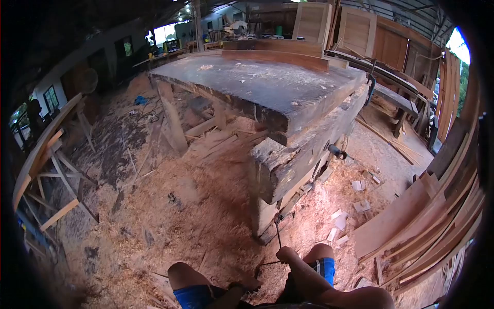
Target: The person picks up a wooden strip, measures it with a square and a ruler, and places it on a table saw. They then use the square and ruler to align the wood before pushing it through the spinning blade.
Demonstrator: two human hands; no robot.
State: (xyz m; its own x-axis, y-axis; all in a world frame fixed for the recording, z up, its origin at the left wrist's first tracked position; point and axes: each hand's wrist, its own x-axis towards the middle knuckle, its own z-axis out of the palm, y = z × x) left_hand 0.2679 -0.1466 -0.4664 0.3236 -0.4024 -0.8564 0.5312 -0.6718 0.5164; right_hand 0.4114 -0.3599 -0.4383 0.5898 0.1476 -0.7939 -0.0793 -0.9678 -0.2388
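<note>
My right hand (287, 254), low in the middle of the head view, is closed around a thin dark cord (279, 234). From that fist the cord runs up, looking taut, to a small dark metal fitting (278, 218) at the lower end of the workbench. A slack part curves down to my left hand (250, 283), which is between my knees and looks closed on it; its fingers are dim. Above and ahead of both hands stands the heavy wooden workbench (288, 98), with a thick worn beam (288, 167) along its near end.
Wood shavings (170, 206) cover the floor. Offcuts (340, 220) lie to the right of the bench, below a protruding dark cylinder (337, 151). Stacked boards (432, 221) lean at the right. A curved wooden frame (49, 149) stands at the left, and door panels (356, 31) at the back.
</note>
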